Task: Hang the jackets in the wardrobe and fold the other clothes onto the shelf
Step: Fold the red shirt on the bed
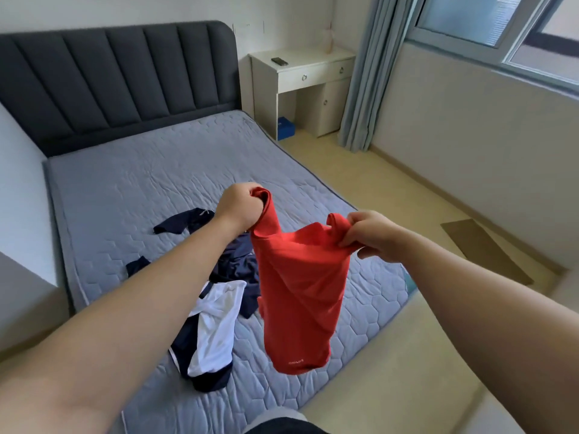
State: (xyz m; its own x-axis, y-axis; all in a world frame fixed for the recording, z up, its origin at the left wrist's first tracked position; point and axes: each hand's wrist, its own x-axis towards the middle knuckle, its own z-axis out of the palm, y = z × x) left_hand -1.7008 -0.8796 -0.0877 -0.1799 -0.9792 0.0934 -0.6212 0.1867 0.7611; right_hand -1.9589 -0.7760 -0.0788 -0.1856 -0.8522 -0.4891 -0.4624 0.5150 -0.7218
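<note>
Grip: left hand and right hand each clutch red shirt aloft | bed holds navy-white clothes

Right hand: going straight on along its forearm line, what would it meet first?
The right hand would probably push into the red top it pinches, then meet the left hand gripping the other strap; depth is unclear.

A red fabric top hangs from the left hand and the right hand above the near part of a grey quilted mattress, with a heap of navy and white clothes on the mattress to its left. A dark padded headboard stands at the far end. Right of it is a white desk with a small dark remote on top, a blue box beneath, and a pale blue curtain just to its right.
</note>
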